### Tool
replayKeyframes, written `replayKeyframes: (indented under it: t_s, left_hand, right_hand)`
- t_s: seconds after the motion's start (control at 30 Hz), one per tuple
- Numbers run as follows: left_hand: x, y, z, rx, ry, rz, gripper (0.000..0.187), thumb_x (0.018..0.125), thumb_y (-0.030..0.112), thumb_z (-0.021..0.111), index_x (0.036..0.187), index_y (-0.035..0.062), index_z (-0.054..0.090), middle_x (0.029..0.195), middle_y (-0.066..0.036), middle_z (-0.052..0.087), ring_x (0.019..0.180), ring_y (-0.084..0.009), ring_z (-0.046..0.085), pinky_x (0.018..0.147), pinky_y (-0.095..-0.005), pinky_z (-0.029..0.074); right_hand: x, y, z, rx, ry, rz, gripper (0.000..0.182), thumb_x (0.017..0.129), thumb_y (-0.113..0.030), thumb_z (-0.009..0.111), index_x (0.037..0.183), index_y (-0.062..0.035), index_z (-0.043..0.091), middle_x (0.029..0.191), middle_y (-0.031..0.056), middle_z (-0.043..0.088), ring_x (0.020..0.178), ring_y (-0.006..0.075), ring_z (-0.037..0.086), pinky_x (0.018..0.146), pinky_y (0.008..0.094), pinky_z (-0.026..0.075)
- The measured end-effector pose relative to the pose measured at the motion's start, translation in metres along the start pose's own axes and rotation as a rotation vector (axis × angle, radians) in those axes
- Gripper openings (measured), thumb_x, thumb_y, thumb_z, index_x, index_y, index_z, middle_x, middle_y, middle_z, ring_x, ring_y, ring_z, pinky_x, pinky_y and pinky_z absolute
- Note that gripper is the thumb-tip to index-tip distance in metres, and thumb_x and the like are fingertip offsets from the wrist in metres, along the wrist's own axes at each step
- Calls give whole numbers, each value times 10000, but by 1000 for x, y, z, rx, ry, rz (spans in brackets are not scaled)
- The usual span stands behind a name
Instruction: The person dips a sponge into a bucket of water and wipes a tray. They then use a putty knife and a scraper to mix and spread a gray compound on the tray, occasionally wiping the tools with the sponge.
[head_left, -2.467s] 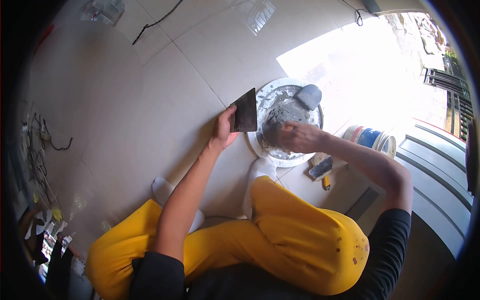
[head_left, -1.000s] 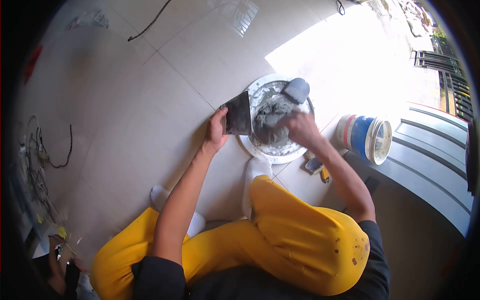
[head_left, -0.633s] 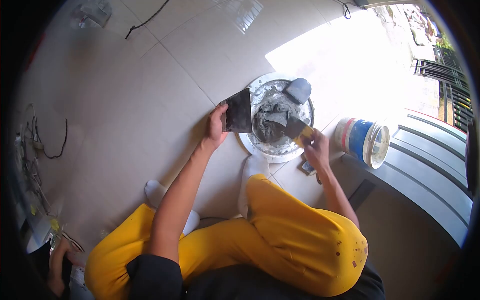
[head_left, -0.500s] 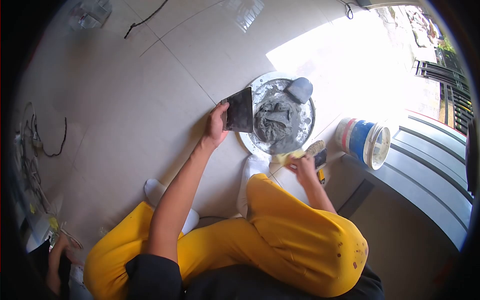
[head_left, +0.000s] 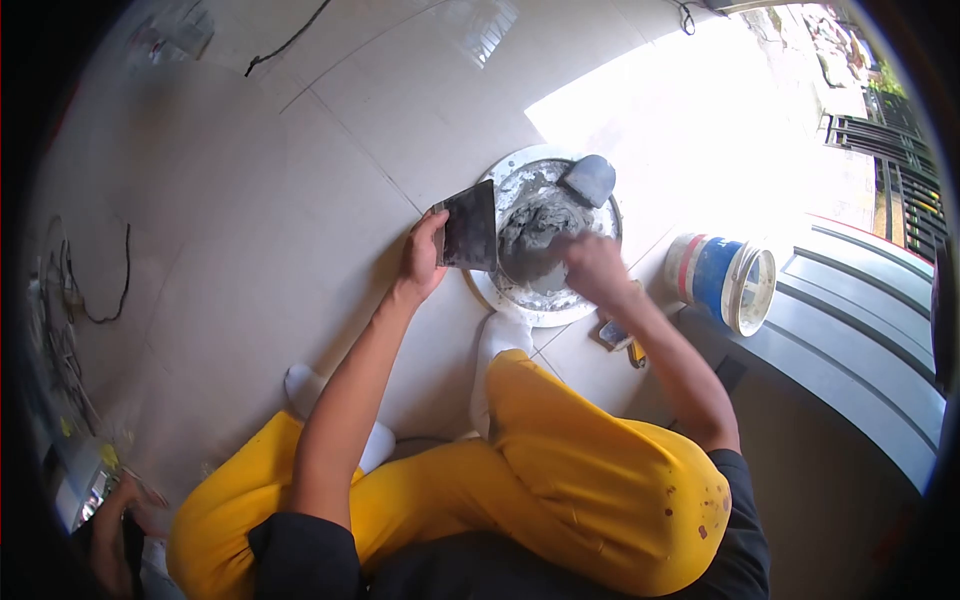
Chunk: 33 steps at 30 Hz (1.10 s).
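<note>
My left hand (head_left: 425, 250) grips a dark, flat rectangular plate (head_left: 467, 228) by its left edge, beside the rim of a round pan (head_left: 480, 290). Wet grey mortar (head_left: 545, 215) is heaped in the middle of the pan. Blurred by motion, my right hand (head_left: 595, 268) is closed over the pan's right side, at the edge of the mortar; what it grips is too smeared to make out. A grey rounded scraper-like piece (head_left: 590, 180) rests on the far right rim.
A blue and white bucket (head_left: 715, 280) lies on its side to the right, near a grey metal step (head_left: 850, 345). Small tools (head_left: 613, 333) sit by the pan. Cables (head_left: 75, 280) run along the left floor. Another person's hand (head_left: 130, 490) is at lower left.
My right hand has moved up and left from the tools beside the pan to the mortar; the yellow thing at its fingers no longer shows. My left hand still grips the plate.
</note>
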<state>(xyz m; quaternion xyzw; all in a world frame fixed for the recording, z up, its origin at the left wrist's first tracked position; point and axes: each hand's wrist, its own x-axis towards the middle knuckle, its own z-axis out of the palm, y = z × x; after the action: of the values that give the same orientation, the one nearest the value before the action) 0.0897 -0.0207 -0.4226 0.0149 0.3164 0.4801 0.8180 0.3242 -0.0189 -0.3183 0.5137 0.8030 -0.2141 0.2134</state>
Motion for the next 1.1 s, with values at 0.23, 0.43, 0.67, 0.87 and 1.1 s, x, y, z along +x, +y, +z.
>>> replayKeyframes:
  t_s: [0.23,0.43,0.67,0.87,1.1]
  left_hand:
    - [1,2,3,15,12,36,203,898,175,435,1033,62,536,1014,-47,598,939,-151,574,854,-304,448]
    - [2,1,2,34,6,1,206,893,171,441,1025,44,534,1010,-61,598,942,-151,571,857,-298,449]
    - [-2,-5,-2,124,20,-4,274,895,201,466,1099,31,530,1067,-52,597,988,-152,563,908,-293,419]
    - [-14,-23,31,559,137,-9,496,879,273,492,1224,-76,422,1111,-133,545,1026,-167,476,917,-270,354]
    - [-40,-46,89,147,256,-148,295,891,189,457,1134,21,464,1054,-98,557,960,-168,563,820,-314,478]
  right_hand:
    - [18,14,-15,156,2,-74,297,641,37,548,868,-108,672,978,-2,662,937,193,592,673,316,525]
    - [24,18,-6,-113,247,-242,327,651,9,559,916,-136,684,915,-3,662,751,185,569,597,300,495]
    - [5,7,-9,53,91,-59,328,706,35,542,959,-113,687,976,33,676,917,230,608,688,300,513]
    - [-53,-2,-20,480,470,294,213,771,17,584,969,-26,647,921,87,680,771,233,655,673,322,516]
    - [-73,-24,-9,608,901,-164,396,674,142,598,1033,-24,606,1079,175,597,921,285,629,698,321,540]
